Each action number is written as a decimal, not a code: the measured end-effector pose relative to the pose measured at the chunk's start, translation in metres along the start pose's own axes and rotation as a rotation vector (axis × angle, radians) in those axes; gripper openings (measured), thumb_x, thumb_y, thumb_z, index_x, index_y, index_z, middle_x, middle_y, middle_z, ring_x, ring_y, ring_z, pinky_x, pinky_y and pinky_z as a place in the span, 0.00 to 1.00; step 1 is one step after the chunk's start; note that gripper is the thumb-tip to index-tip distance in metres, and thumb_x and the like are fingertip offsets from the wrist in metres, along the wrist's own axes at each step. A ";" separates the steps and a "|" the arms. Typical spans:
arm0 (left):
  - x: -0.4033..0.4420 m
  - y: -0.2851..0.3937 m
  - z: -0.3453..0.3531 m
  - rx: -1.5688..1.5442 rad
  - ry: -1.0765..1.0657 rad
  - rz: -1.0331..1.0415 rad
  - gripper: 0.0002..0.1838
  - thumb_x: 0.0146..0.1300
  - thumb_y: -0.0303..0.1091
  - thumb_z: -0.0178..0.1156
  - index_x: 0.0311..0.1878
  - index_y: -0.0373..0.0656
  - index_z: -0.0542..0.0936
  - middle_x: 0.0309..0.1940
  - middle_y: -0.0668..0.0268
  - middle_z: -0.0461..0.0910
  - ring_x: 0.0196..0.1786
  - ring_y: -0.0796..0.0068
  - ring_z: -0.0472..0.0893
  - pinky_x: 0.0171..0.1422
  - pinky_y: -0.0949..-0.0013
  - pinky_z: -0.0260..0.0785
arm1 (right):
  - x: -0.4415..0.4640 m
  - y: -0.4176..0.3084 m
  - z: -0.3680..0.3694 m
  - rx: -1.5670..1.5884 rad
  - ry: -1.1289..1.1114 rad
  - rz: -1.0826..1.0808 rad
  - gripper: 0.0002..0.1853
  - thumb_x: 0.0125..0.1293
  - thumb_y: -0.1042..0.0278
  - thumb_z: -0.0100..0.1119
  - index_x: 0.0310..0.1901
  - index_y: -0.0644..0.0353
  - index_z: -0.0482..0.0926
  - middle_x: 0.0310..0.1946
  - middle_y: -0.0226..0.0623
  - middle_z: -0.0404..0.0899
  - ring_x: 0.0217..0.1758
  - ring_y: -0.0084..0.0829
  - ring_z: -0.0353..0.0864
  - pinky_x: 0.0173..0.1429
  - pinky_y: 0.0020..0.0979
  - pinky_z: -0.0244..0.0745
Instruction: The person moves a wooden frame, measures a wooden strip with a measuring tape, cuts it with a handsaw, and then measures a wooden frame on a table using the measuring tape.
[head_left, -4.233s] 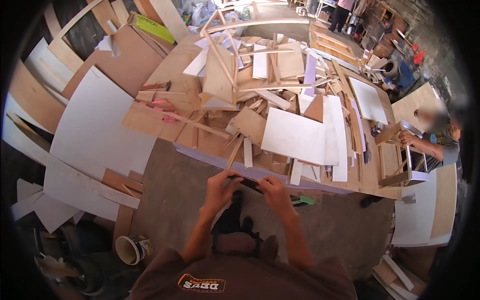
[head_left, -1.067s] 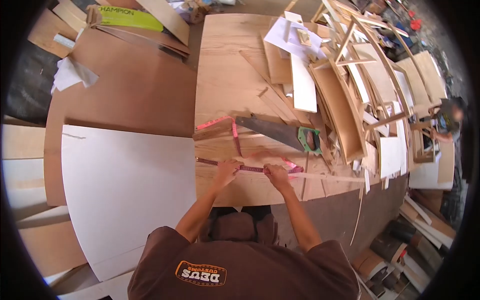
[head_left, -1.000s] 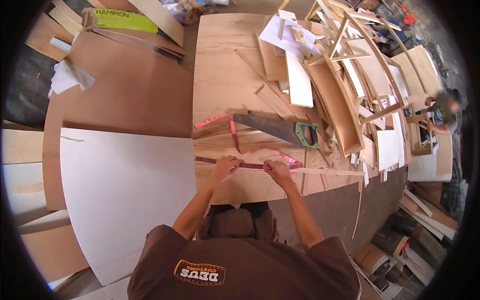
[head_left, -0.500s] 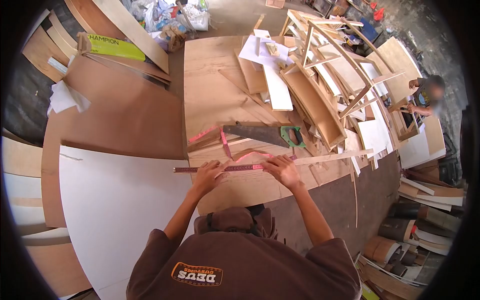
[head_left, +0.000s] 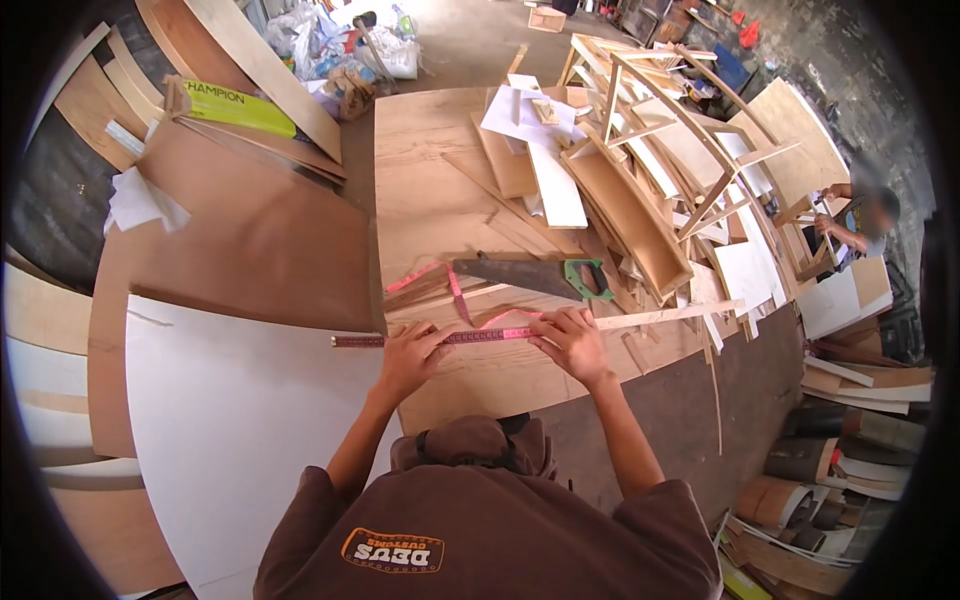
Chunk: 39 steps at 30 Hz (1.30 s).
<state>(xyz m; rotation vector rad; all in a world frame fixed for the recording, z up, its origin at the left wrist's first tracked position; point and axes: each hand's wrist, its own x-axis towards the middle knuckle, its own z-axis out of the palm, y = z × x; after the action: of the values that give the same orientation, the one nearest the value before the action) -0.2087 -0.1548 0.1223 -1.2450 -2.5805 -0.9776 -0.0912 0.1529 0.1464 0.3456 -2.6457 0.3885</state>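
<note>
A pink and dark-red measuring tape [head_left: 478, 337] is stretched between my hands, lying along a thin wooden strip [head_left: 670, 314]. My left hand [head_left: 412, 357] is closed on the tape, whose end sticks out to the left over the white panel. Fingers of my right hand [head_left: 570, 343] pinch the tape and the strip together; the strip runs on to the right. The loose part of the tape loops behind, on the wooden board. Just beyond lies a handsaw [head_left: 530, 275] with a green handle.
A plywood board [head_left: 420, 170] bears a long open wooden box [head_left: 630, 215] and a heap of offcuts and frames. To the left are a brown sheet [head_left: 250, 230] and a white panel [head_left: 250, 420]. Another person [head_left: 860, 225] handles a wooden frame at the far right.
My left hand has shifted slightly left, and the tape's end reaches a little farther out. My right hand keeps its hold. At the far right, the other person has moved a little.
</note>
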 end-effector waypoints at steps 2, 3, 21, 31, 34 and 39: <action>-0.001 0.002 -0.007 0.019 -0.011 -0.006 0.19 0.64 0.41 0.70 0.58 0.52 0.88 0.38 0.67 0.82 0.44 0.64 0.81 0.51 0.58 0.70 | 0.000 -0.004 -0.002 -0.023 0.006 0.012 0.13 0.62 0.58 0.75 0.47 0.46 0.88 0.49 0.26 0.84 0.51 0.32 0.81 0.55 0.36 0.70; 0.000 0.003 -0.010 0.026 -0.010 0.000 0.19 0.64 0.41 0.70 0.58 0.52 0.88 0.38 0.67 0.82 0.44 0.65 0.81 0.51 0.58 0.70 | 0.000 -0.006 -0.002 -0.039 0.036 0.013 0.13 0.62 0.58 0.74 0.48 0.45 0.89 0.50 0.27 0.84 0.51 0.33 0.80 0.54 0.36 0.70; 0.002 0.007 -0.042 0.069 0.027 0.082 0.20 0.62 0.37 0.70 0.59 0.55 0.89 0.37 0.69 0.80 0.42 0.68 0.79 0.48 0.60 0.68 | 0.035 -0.061 0.005 0.044 -0.016 -0.021 0.18 0.63 0.61 0.72 0.55 0.50 0.85 0.56 0.32 0.83 0.64 0.35 0.79 0.68 0.40 0.70; -0.002 0.008 -0.042 0.083 0.059 0.050 0.19 0.63 0.41 0.70 0.58 0.54 0.89 0.35 0.70 0.80 0.42 0.69 0.80 0.47 0.61 0.67 | 0.016 -0.042 -0.003 -0.018 0.212 -0.089 0.12 0.55 0.67 0.79 0.40 0.55 0.89 0.44 0.32 0.86 0.43 0.37 0.86 0.49 0.39 0.79; -0.001 0.007 -0.043 0.075 0.064 0.078 0.19 0.63 0.41 0.70 0.58 0.54 0.89 0.35 0.70 0.80 0.42 0.69 0.80 0.46 0.61 0.67 | 0.013 -0.041 -0.004 0.117 0.140 -0.007 0.10 0.58 0.67 0.78 0.40 0.54 0.88 0.43 0.32 0.85 0.41 0.36 0.84 0.45 0.38 0.81; 0.000 0.011 -0.042 0.088 0.048 0.105 0.19 0.62 0.40 0.71 0.58 0.55 0.89 0.35 0.70 0.80 0.42 0.70 0.80 0.46 0.62 0.67 | 0.018 -0.054 -0.010 0.239 0.074 0.292 0.11 0.62 0.67 0.76 0.46 0.55 0.89 0.44 0.33 0.85 0.34 0.34 0.88 0.37 0.36 0.82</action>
<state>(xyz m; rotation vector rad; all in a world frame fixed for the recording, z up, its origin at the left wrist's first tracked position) -0.2073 -0.1749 0.1607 -1.3037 -2.4654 -0.8539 -0.0863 0.1028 0.1745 0.0140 -2.5840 0.7983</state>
